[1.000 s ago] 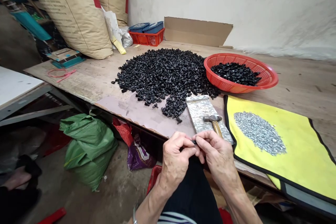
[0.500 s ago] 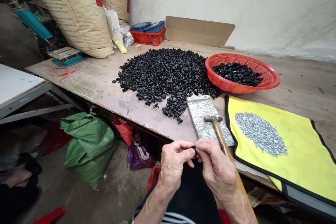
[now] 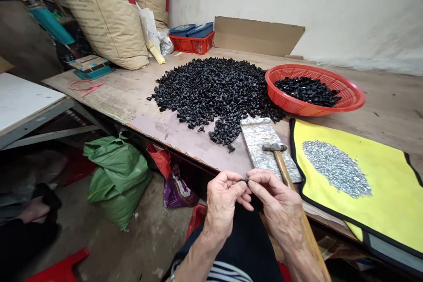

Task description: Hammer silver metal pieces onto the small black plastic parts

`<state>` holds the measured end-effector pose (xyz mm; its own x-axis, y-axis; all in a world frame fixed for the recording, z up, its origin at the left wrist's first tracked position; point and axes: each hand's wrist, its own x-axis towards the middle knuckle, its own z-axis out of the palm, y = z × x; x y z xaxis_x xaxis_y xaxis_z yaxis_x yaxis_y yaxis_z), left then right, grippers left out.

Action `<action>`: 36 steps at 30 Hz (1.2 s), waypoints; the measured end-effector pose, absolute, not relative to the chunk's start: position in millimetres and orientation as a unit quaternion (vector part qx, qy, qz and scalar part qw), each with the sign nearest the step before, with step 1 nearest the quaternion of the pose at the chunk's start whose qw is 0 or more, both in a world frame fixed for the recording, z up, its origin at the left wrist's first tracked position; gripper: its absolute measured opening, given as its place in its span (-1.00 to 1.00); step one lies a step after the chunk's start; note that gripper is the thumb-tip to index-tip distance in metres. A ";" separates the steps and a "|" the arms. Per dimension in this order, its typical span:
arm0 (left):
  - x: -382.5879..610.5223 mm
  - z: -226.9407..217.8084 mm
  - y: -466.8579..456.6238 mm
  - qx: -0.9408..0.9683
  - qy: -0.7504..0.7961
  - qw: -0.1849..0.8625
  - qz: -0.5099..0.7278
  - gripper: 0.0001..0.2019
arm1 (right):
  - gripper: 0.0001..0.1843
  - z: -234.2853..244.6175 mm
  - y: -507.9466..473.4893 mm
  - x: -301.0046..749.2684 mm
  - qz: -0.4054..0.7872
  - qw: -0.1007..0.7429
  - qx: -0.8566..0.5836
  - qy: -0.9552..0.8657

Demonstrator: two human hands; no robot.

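Lower centre: left hand and right hand grasping one small black plastic piece between their fingertips, beside a wooden-handled hammer; upper left: kraft paper sacks, red print unreadable.

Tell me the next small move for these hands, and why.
Probably lay the small black piece on the metal plate next. The left hand and right hand pinch it just short of that plate, and the hammer lies across the plate, within easy reach.
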<state>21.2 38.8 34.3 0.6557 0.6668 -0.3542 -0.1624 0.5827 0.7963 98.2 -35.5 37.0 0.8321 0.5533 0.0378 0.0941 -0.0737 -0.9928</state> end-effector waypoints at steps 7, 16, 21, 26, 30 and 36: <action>22.7 31.0 39.5 0.339 0.316 0.846 0.262 -0.88 | -0.86 27.8 -36.7 105.8 0.278 0.653 -0.685 -0.163; 22.8 28.2 40.2 0.329 0.312 0.855 0.251 -0.87 | -0.83 30.8 -31.7 106.6 0.321 0.657 -0.673 -0.109; 21.5 28.4 38.3 0.328 0.313 0.855 0.250 -0.86 | -0.79 42.2 -30.2 109.4 0.386 0.638 -0.658 -0.099; 17.6 28.0 37.7 0.332 0.324 0.854 0.235 -0.85 | -0.73 46.2 -33.9 114.1 0.443 0.585 -0.670 -0.109; 13.1 25.8 34.3 0.355 0.323 0.848 0.225 -0.86 | -0.75 46.7 -38.8 110.4 0.465 0.577 -0.663 -0.108; 8.9 31.0 29.0 0.432 0.345 0.806 0.210 -0.90 | -0.73 52.5 -48.8 102.4 0.437 0.606 -0.663 -0.035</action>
<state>8.9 29.0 31.0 0.6737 0.6366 -0.3755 -0.0393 0.5382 0.8419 102.4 -48.8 52.5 0.6149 0.5766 -0.5379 -0.4836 -0.2631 -0.8348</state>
